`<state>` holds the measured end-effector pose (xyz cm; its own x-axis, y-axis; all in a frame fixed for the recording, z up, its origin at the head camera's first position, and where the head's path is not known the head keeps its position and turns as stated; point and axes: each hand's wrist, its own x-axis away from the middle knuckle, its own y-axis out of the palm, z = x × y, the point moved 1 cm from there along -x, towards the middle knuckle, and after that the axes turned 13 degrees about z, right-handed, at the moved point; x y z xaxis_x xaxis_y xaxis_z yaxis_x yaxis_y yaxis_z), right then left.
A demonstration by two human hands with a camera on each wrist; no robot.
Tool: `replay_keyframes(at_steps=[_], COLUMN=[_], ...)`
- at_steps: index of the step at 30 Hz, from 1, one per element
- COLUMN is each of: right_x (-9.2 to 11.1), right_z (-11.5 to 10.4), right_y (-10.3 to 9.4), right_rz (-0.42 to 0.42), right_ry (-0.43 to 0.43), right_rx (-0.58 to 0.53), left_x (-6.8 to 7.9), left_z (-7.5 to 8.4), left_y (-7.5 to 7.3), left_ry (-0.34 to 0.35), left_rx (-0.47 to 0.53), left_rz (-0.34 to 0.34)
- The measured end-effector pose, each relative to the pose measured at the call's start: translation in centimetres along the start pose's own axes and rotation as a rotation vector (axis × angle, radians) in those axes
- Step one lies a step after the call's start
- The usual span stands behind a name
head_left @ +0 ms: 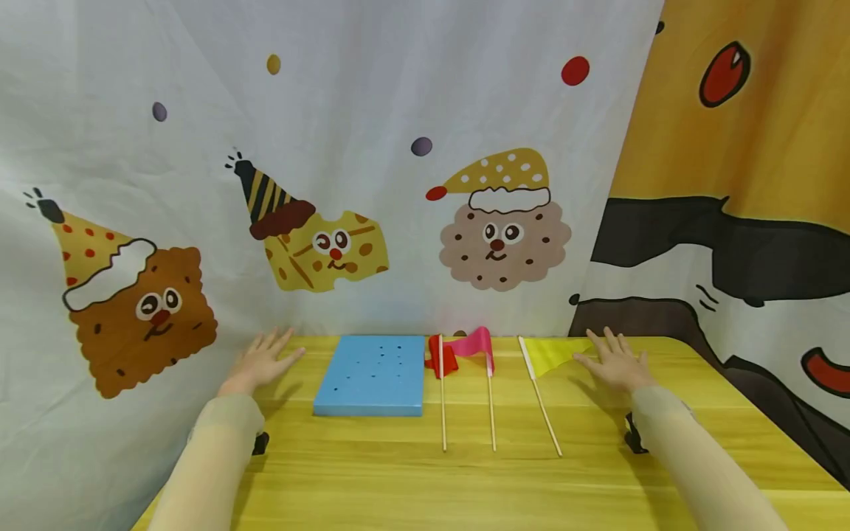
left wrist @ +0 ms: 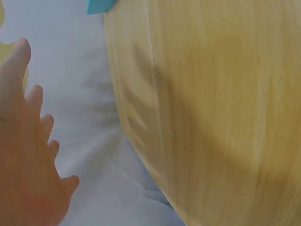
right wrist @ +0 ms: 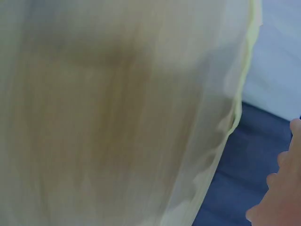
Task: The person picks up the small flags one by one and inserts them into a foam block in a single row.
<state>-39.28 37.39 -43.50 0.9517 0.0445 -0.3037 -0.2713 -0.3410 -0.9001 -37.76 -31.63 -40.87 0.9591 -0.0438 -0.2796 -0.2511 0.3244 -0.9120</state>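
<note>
Both hands are spread with fingers straight, holding nothing. My left hand (head_left: 261,363) hovers over the table's far left, left of a blue block (head_left: 372,376) with several small holes in its top. To the right of that block lie three small flags on thin sticks: a red flag (head_left: 446,358), partly rolled, a pink flag (head_left: 474,344) and a yellow flag (head_left: 547,355). Beside the yellow flag's tip is my right hand (head_left: 617,363); whether they touch, I cannot tell. In the right wrist view, the yellow flag's edge (right wrist: 244,70) shows near that hand (right wrist: 277,188).
The wooden table (head_left: 372,479) has rounded far corners. Right behind it hangs a white curtain (head_left: 358,88) printed with cartoon biscuits and cheese. An orange and black print (head_left: 750,162) fills the right side of the backdrop.
</note>
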Motion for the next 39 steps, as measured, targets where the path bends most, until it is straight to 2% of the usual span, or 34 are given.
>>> replay_keyframes(at_steps=[3,6,10,14,19,22,26,28,31,33,35,38,39], right_x=[0.2,0.0,-0.3,-0.1,0.4,0.7,1.2,1.4,1.3,1.2,1.1,0.9,0.9], right_z=[-1.7,-3.2,-6.1,-9.0,-12.3,-14.2,-16.8,-18.0,-19.5,-20.5,-21.3,-22.0,-22.2], right_y=[-0.4,-0.2,0.5,1.9,3.4,4.0,4.5,4.8,5.4,6.0,6.7,7.8,8.2], right_rz=[0.007,0.037,0.069,0.076,0.092,0.081,0.035,0.026,0.000,-0.031,-0.069,-0.110,-0.118], right_ry=[0.002,-0.015,-0.054,-0.102,-0.149,-0.159,-0.171,-0.183,-0.194,-0.191,-0.179,-0.125,-0.097], right_rx=[-0.047,-0.125,-0.232,-0.323,-0.433,-0.484,-0.548,-0.564,-0.601,-0.648,-0.703,-0.761,-0.771], left_x=[-0.1,-0.1,0.2,0.7,1.1,1.4,2.4,3.1,4.0,4.5,4.8,5.0,5.1], left_z=[0.3,0.7,1.4,2.0,3.2,4.1,5.1,5.3,5.3,5.1,4.8,4.4,4.3], left_y=[-0.1,-0.2,0.2,1.4,3.2,3.8,4.5,4.8,5.2,5.4,5.6,5.8,5.8], left_ry=[0.018,0.027,0.016,0.009,-0.025,-0.077,-0.154,-0.213,-0.296,-0.311,-0.290,-0.251,-0.260], left_rx=[0.005,0.054,0.225,0.411,0.514,0.600,0.800,0.901,0.996,1.021,1.024,0.998,0.999], left_rz=[0.006,0.013,0.022,0.038,0.016,-0.019,-0.084,-0.117,-0.148,-0.140,-0.121,-0.094,-0.095])
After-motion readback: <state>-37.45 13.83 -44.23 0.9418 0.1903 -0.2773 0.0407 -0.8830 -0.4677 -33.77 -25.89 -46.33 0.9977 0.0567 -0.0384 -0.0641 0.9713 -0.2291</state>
